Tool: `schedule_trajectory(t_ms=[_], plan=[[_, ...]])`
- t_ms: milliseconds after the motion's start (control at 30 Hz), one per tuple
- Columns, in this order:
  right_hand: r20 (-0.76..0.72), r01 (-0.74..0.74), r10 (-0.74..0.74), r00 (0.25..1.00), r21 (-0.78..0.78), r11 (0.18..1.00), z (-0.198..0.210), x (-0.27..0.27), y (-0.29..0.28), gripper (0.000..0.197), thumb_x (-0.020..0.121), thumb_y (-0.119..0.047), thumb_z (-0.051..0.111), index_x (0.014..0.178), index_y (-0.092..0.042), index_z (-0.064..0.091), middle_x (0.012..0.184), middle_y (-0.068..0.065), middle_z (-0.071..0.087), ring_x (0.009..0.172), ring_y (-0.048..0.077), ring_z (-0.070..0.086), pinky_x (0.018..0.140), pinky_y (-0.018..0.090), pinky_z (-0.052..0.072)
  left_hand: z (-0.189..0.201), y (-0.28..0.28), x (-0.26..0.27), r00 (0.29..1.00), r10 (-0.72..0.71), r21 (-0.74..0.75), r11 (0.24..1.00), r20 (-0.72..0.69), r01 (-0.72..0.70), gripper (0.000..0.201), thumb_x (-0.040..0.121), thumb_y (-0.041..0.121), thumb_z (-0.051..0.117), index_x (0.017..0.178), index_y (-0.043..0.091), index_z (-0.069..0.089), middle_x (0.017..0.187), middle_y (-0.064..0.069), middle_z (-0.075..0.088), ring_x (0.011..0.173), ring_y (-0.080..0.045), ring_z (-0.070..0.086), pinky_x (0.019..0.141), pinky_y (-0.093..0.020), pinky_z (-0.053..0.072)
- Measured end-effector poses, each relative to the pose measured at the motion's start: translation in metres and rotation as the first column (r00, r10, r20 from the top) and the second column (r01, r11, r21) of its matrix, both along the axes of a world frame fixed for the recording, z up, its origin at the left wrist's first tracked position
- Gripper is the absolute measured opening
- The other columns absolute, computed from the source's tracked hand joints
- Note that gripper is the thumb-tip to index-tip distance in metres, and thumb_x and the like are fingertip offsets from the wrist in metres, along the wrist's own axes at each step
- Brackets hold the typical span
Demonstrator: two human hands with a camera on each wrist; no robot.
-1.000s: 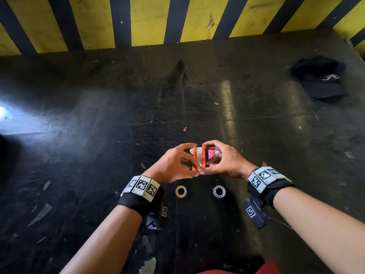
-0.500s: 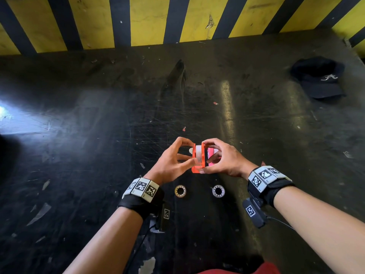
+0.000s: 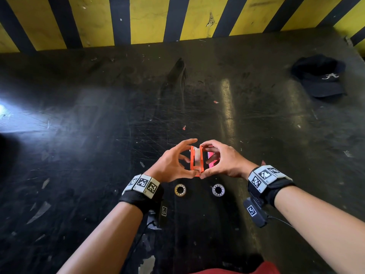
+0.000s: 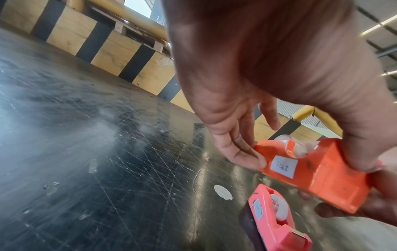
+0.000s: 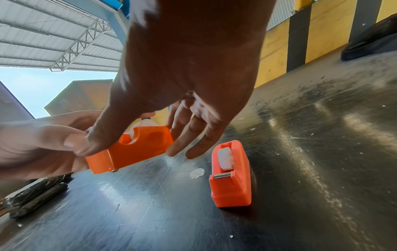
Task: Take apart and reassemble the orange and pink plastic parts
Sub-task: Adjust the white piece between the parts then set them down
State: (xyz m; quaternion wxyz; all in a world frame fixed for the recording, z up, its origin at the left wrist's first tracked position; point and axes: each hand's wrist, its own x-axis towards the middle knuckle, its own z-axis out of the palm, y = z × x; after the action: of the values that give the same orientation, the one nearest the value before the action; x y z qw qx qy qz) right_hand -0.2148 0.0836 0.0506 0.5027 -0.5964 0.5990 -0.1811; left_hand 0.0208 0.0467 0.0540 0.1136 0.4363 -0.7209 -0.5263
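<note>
An orange tape dispenser (image 3: 196, 161) with a pale roll inside is held just above the black table (image 3: 98, 135) between both hands. My left hand (image 3: 189, 158) pinches it from the left, thumb at its near end and fingers (image 4: 247, 159) at its far end. My right hand (image 3: 203, 162) pinches it from the right side, with the thumb (image 5: 94, 141) on the near end. A white label shows on the orange dispenser's (image 4: 318, 176) side. The pink tape dispenser (image 3: 211, 156) stands on the table under my right fingers, untouched, with its white roll (image 5: 225, 158) in place.
Two small rings, one gold (image 3: 180, 190) and one silver (image 3: 218, 190), lie on the table just before my wrists. A dark cap (image 3: 320, 76) lies at the far right. A yellow-and-black striped wall (image 3: 148, 18) bounds the far edge. A round white sticker (image 4: 223, 194) is stuck on the table.
My left index finger has lifted and stretched over the orange dispenser's far end. The dispenser has turned a little, so its open top faces me more. The pink one stayed put.
</note>
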Motion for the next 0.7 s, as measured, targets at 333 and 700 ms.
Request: schedule_trajectory(t_ms=[333, 700], plan=[[-0.237, -0.127, 0.115, 0.965, -0.035, 0.991, -0.019, -0.013, -0.020, 0.119, 0.061, -0.032, 0.097, 0.158, -0.032, 0.028, 0.151, -0.002, 0.045, 0.130, 0.020, 0.051, 0.107, 0.033, 0.045, -0.019, -0.022, -0.011, 0.999, 0.024, -0.092, 0.996, 0.030, -0.021, 0.106, 0.066, 0.017, 0.094, 0.154, 0.032, 0.039, 0.136, 0.006, 0.057, 0.103, -0.008, 0.071, 0.089, -0.031, 0.063], [-0.592, -0.193, 0.197, 0.781, 0.071, 0.979, -0.061, -0.038, -0.031, 0.121, 0.062, -0.047, 0.091, 0.159, -0.033, 0.021, 0.161, -0.004, 0.030, 0.143, 0.029, 0.038, 0.109, 0.051, 0.039, -0.077, -0.049, -0.015, 0.977, -0.037, -0.070, 0.996, 0.209, 0.052, 0.111, 0.068, 0.022, 0.093, 0.159, 0.029, 0.030, 0.149, -0.005, 0.054, 0.117, -0.014, 0.067, 0.098, -0.038, 0.061]])
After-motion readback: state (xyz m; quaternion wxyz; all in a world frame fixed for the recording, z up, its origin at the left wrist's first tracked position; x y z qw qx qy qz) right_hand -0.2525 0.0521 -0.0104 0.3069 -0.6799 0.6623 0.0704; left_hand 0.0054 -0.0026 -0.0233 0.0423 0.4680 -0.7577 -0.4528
